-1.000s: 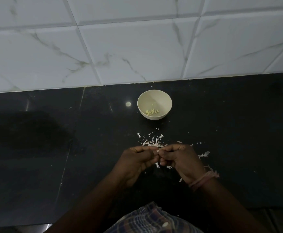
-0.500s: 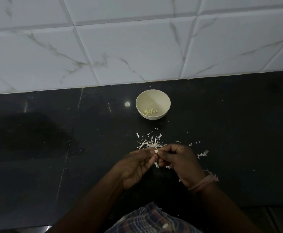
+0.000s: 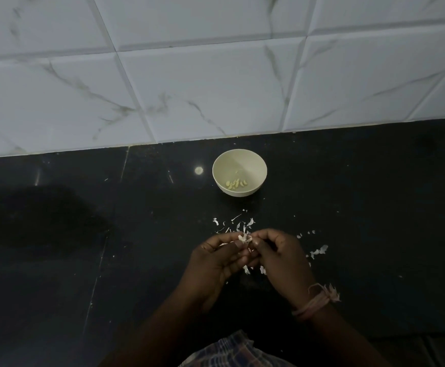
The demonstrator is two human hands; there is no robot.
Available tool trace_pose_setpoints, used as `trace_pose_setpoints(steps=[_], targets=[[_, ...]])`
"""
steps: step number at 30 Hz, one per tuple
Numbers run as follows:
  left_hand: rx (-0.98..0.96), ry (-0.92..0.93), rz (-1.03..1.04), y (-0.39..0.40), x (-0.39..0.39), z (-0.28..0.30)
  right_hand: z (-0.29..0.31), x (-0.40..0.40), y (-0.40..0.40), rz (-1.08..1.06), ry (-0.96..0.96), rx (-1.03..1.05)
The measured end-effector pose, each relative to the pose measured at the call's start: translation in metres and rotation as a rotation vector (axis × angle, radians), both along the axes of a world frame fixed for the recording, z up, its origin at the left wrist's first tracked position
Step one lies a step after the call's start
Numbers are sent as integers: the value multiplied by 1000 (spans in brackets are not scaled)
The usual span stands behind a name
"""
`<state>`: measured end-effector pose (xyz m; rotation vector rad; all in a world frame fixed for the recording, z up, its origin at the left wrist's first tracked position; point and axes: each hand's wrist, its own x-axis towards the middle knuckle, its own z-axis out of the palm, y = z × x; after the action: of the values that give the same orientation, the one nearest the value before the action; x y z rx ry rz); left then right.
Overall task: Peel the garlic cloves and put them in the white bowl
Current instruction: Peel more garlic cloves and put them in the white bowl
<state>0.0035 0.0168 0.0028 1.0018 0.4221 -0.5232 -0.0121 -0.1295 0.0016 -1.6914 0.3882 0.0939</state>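
Left hand [image 3: 216, 258] and right hand [image 3: 279, 260] together low over black desk [image 3: 375, 221]; fingers [image 3: 238, 245] of both pinch garlic clove [image 3: 244, 238] between fingertips. Peel scraps [image 3: 242, 225] just beyond fingers. White bowl [image 3: 239, 154] farther back, peeled cloves [image 3: 236, 183] inside.

The countertop [image 3: 348, 207] is black polished stone, glossy (a lamp reflects in it). The wall tiles [image 3: 205, 88] are smooth, marble-veined. The white bowl [image 3: 253, 165] looks matt. Garlic skins [image 3: 319, 250] are thin, papery.
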Motion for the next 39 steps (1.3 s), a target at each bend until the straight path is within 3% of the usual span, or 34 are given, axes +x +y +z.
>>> trace_pose_setpoints(steps=[3,8,14,26,32,36,39], targets=[[-124,52,8,-1,-1,1,3,1,0,-51,6,-13],[-172,79,22,-2,-3,1,-2,0,-2,-118,-24,-74],[-141,30,15,-1,-3,-5,2,0,0,49,-26,115],[-205,44,61,-2,-6,-7,-2,2,8,-162,27,297],[-216,86,102,-3,-7,-9,-15,3,5,-134,10,73],[-134,45,123,-3,-6,-10,-10,-2,5,4,-8,-163],[-100,9,140,-2,-6,-12,-5,-6,9,20,-80,-211]])
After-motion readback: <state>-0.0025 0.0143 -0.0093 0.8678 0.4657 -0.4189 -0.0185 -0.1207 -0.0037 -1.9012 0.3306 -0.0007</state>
